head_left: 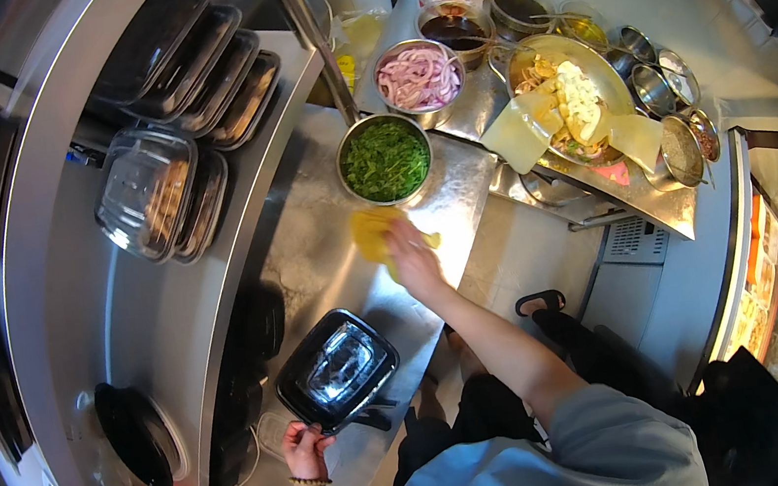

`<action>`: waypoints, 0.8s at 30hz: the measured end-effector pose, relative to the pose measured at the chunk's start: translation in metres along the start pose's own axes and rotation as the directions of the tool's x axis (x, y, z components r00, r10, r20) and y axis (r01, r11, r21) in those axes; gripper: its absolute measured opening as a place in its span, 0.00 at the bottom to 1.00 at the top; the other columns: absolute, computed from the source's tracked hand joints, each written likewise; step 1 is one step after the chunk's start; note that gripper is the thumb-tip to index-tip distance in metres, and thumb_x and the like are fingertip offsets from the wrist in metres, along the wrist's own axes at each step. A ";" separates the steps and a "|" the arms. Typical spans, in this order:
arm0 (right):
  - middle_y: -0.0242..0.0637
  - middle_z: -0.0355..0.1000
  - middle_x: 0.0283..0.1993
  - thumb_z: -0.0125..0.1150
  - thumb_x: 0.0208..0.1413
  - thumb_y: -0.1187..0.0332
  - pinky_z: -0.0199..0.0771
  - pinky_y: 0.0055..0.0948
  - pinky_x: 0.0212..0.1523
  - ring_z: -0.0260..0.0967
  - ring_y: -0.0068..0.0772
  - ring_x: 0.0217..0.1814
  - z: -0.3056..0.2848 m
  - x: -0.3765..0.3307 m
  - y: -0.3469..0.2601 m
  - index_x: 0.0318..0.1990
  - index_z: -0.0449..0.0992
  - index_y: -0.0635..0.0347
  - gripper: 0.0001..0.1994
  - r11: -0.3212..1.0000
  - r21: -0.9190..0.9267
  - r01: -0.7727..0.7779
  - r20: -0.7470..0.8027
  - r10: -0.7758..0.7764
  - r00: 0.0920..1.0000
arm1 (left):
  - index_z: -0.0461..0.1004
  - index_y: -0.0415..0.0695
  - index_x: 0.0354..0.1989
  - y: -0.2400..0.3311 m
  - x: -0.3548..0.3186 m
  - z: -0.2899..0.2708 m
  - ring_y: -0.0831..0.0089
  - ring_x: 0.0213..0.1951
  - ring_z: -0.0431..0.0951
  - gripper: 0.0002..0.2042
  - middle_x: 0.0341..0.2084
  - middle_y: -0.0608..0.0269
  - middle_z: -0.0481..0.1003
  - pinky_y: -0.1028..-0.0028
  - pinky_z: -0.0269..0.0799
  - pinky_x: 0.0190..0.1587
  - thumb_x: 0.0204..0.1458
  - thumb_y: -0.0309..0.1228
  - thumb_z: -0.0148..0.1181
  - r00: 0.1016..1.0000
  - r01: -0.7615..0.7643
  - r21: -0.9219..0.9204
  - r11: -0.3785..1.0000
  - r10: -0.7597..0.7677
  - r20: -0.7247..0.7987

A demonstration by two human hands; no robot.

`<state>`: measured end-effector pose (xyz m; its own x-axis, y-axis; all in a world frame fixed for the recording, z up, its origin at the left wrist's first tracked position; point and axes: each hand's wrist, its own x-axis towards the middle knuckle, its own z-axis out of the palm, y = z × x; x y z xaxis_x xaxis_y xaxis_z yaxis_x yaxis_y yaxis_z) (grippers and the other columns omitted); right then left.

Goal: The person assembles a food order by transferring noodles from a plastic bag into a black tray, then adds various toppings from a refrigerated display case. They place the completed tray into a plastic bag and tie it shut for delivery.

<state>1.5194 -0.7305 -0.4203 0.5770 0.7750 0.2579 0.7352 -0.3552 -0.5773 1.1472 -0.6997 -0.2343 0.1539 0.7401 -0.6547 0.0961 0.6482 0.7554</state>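
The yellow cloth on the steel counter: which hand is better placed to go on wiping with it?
The right hand. It rests on the yellow cloth just below the bowl of greens. The left hand is far from it, holding the black container at the counter's near edge.

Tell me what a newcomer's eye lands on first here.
A steel bowl of chopped greens sits at the counter's middle, with a bowl of sliced pink onions just behind it. The right hand presses a yellow cloth on the steel counter, while the left hand grips a black lidded container.
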 end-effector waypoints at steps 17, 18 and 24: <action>0.53 0.62 0.63 0.48 0.54 0.75 0.49 0.43 0.72 0.53 0.48 0.71 0.018 -0.125 -0.095 0.54 0.70 0.68 0.19 0.872 0.254 0.418 0.384 -0.488 0.784 | 0.71 0.41 0.43 0.021 0.219 0.160 0.76 0.21 0.75 0.10 0.25 0.62 0.74 0.74 0.75 0.22 0.55 0.30 0.61 0.948 -0.221 0.545 0.809 0.046 0.316; 0.53 0.67 0.57 0.49 0.52 0.77 0.57 0.42 0.67 0.61 0.49 0.65 0.058 -0.125 -0.081 0.49 0.73 0.68 0.16 0.800 0.598 0.052 0.306 -0.288 0.907 | 0.72 0.40 0.49 0.054 0.188 0.190 0.66 0.25 0.79 0.18 0.26 0.53 0.77 0.67 0.76 0.28 0.54 0.38 0.62 0.941 -0.337 0.810 0.479 0.155 0.300; 0.39 0.74 0.42 0.60 0.47 0.70 0.73 0.37 0.43 0.72 0.39 0.45 0.032 -0.067 -0.104 0.33 0.77 0.61 0.06 0.940 0.125 0.316 0.282 -0.339 0.897 | 0.75 0.39 0.44 0.043 0.065 0.057 0.76 0.29 0.78 0.11 0.27 0.62 0.78 0.75 0.74 0.31 0.61 0.33 0.53 0.933 -0.357 0.633 0.686 0.289 0.213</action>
<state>1.3927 -0.7285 -0.4025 0.1681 0.9633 0.2090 0.8292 -0.0235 -0.5585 1.2176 -0.6338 -0.2422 0.3811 0.8399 -0.3864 0.6338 0.0670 0.7706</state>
